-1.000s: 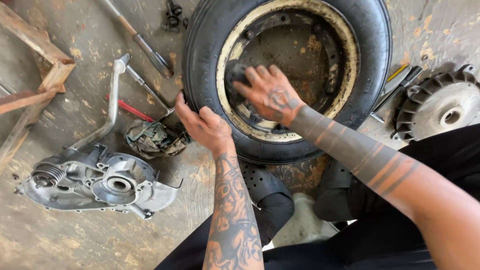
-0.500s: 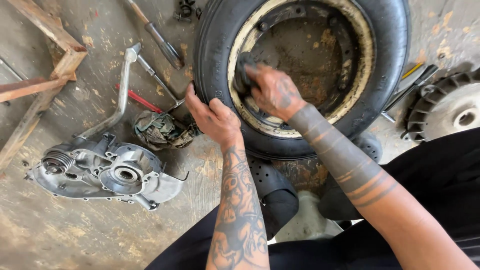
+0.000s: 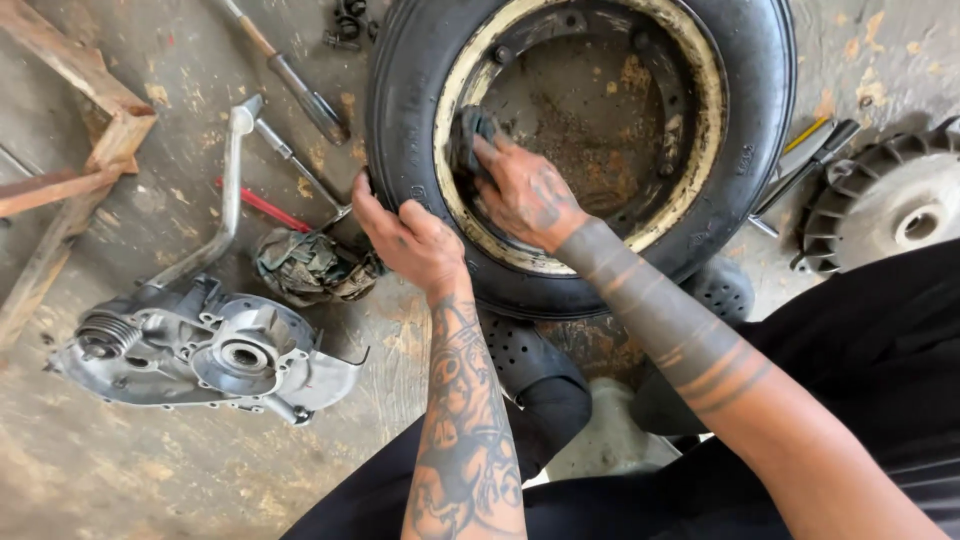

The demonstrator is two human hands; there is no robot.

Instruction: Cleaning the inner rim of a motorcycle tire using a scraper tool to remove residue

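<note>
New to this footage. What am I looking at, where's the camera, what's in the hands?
There is no machine here: a person works with two bare hands, filmed by a camera on their head that looks down. They crouch over a concrete floor. A small tyre on a worn cream rim lies flat in front of them. The left hand grips the tyre's edge. The right hand presses a dark rag against the inside of the rim. Around them lie a grey engine casing, a crumpled cloth, a bent metal lever, a finned round part and wooden slats.
</note>
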